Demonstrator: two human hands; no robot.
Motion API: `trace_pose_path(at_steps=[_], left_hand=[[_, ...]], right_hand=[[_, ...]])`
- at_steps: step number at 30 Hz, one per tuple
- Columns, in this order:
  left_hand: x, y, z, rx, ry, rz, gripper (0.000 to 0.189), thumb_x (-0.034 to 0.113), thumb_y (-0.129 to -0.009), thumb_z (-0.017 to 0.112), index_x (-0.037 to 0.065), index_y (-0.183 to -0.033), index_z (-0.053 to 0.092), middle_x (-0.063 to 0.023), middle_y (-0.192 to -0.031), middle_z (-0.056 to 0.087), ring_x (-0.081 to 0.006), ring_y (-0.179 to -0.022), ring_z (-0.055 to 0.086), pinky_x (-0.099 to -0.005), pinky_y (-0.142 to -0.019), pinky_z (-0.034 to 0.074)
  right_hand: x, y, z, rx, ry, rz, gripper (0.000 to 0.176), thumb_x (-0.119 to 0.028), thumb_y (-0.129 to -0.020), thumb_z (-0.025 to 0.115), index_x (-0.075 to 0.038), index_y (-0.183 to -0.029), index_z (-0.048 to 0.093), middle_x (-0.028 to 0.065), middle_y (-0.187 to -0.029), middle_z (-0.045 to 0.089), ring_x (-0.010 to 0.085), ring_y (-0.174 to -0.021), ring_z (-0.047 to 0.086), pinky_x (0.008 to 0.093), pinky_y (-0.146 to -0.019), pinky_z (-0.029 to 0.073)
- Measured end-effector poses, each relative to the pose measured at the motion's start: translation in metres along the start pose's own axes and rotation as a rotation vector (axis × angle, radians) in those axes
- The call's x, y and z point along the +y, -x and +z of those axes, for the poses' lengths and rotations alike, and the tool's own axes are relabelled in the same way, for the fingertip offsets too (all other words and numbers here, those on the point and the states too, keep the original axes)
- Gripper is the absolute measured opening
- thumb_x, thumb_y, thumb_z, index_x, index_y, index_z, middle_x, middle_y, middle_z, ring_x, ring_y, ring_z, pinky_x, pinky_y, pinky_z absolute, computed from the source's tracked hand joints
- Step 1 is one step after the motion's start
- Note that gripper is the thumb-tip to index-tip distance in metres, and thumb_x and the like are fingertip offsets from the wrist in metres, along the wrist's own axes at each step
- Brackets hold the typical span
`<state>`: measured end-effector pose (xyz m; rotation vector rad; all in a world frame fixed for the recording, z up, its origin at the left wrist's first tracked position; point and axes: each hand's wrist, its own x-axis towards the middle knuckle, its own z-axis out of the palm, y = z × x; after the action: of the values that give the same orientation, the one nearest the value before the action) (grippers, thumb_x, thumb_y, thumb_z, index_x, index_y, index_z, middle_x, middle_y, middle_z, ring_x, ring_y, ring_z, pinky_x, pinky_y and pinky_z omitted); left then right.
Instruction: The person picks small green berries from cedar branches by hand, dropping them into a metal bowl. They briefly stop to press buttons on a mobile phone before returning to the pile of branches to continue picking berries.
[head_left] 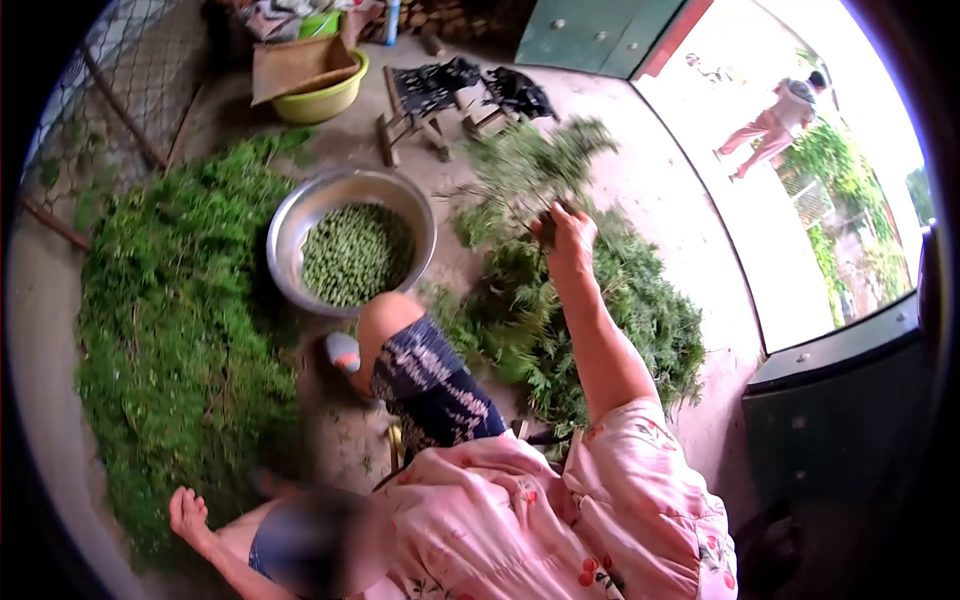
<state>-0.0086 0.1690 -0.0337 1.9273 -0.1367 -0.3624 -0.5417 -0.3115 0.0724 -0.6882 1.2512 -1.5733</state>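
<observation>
My right hand (pixel 568 240) is closed around the stem end of a leafy green branch (pixel 535 165), which is blurred by motion. It is held above a heap of cut leafy branches (pixel 610 310) to the right of my knee. My left hand (pixel 188 512) hangs at the lower left with its fingers loosely bent, and no object shows in it. Beneath and beyond it spreads a wide pile of green branches (pixel 190 330). Between the two piles stands a metal basin (pixel 284 240) partly filled with small green pods or fruits (pixel 355 255).
Behind the basin are a low wooden stool (pixel 410 130) with dark cloth and a yellow-green tub (pixel 325 103) holding a flat woven tray (pixel 300 65). Green metal doors (pixel 575 35) frame the bright doorway at right, where another person (pixel 775 120) stands outside. Wire mesh fencing (pixel 140 60) runs along the left.
</observation>
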Motion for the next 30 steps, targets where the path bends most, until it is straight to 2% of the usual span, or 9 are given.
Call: trace_pose_path(at_steps=[4,6,10,14,19,22,24,27,30], left_hand=[[-0.003,-0.010,0.004,-0.054,0.017,-0.047,0.024,0.018,-0.082,0.060,0.008,-0.103,0.060,0.0009,-0.085,0.061,-0.0040,-0.061,0.051,-0.0158,-0.052,0.038],[-0.028,-0.038,-0.002,-0.109,0.009,-0.115,0.025,0.024,-0.083,0.060,0.012,-0.105,0.059,0.0028,-0.079,0.059,-0.0051,-0.057,0.049,-0.0190,-0.045,0.037],[0.039,0.011,0.024,-0.121,-0.046,-0.248,0.035,0.009,-0.080,0.059,-0.001,-0.113,0.053,-0.0165,-0.101,0.059,-0.0277,-0.089,0.058,-0.0363,-0.077,0.050],[0.042,0.007,0.036,-0.152,-0.055,-0.214,0.031,0.009,-0.080,0.059,-0.001,-0.109,0.056,-0.0157,-0.095,0.061,-0.0262,-0.081,0.060,-0.0346,-0.071,0.051],[0.041,0.004,0.051,-0.190,-0.040,-0.188,0.029,0.010,-0.079,0.060,-0.001,-0.107,0.058,-0.0159,-0.093,0.062,-0.0257,-0.077,0.061,-0.0340,-0.067,0.051],[0.049,0.011,0.058,-0.246,-0.108,-0.148,0.033,0.011,-0.080,0.059,-0.001,-0.110,0.056,-0.0161,-0.096,0.062,-0.0264,-0.080,0.061,-0.0337,-0.069,0.051],[0.048,0.006,0.056,-0.264,-0.065,-0.198,0.037,0.014,-0.081,0.059,-0.001,-0.114,0.054,-0.0168,-0.104,0.059,-0.0265,-0.091,0.059,-0.0357,-0.079,0.048],[0.044,-0.016,0.045,-0.329,0.067,-0.309,0.041,0.017,-0.081,0.060,0.001,-0.118,0.052,-0.0156,-0.113,0.056,-0.0260,-0.104,0.053,-0.0384,-0.090,0.042],[0.091,0.024,0.027,-0.321,-0.267,0.019,0.038,0.018,-0.082,0.059,0.003,-0.116,0.055,-0.0118,-0.120,0.053,-0.0244,-0.111,0.048,-0.0376,-0.094,0.038]], right_hand=[[0.007,-0.064,-0.135,0.213,0.020,-0.190,0.022,-0.016,-0.081,0.061,0.002,-0.077,0.049,0.0126,-0.077,0.053,0.0234,-0.063,0.055,0.0383,-0.051,0.051],[0.000,-0.069,-0.179,0.466,0.455,-0.047,0.030,-0.024,-0.075,0.066,0.003,-0.074,0.055,0.0118,-0.071,0.055,0.0225,-0.060,0.054,0.0415,-0.054,0.048],[0.055,-0.086,-0.241,0.677,1.286,-0.196,0.035,-0.028,-0.068,0.065,0.006,-0.072,0.058,0.0136,-0.062,0.058,0.0230,-0.060,0.056,0.0354,-0.058,0.046],[0.076,-0.022,-0.146,0.137,0.851,-0.044,0.027,-0.017,-0.074,0.063,0.002,-0.093,0.064,0.0115,-0.079,0.066,0.0154,-0.072,0.060,0.0292,-0.067,0.047],[0.148,0.047,-0.002,-0.125,0.908,-0.287,0.043,-0.032,-0.081,0.062,0.002,-0.108,0.057,0.0144,-0.108,0.060,0.0210,-0.100,0.054,0.0308,-0.086,0.043],[0.165,0.107,0.046,-0.819,0.377,0.074,0.054,-0.048,-0.085,0.051,0.001,-0.104,0.060,0.0190,-0.108,0.058,0.0311,-0.100,0.055,0.0359,-0.083,0.043],[0.167,0.106,0.048,-0.927,0.550,0.445,0.057,-0.052,-0.086,0.045,0.001,-0.097,0.063,0.0192,-0.097,0.063,0.0307,-0.092,0.059,0.0380,-0.079,0.045],[0.182,0.095,0.045,-0.862,0.995,0.138,0.051,-0.048,-0.085,0.049,0.000,-0.094,0.064,0.0175,-0.086,0.065,0.0268,-0.084,0.062,0.0370,-0.076,0.046],[0.148,0.106,0.053,-0.738,0.924,0.029,0.048,-0.046,-0.085,0.052,-0.001,-0.100,0.063,0.0166,-0.095,0.065,0.0247,-0.090,0.061,0.0365,-0.077,0.046]])
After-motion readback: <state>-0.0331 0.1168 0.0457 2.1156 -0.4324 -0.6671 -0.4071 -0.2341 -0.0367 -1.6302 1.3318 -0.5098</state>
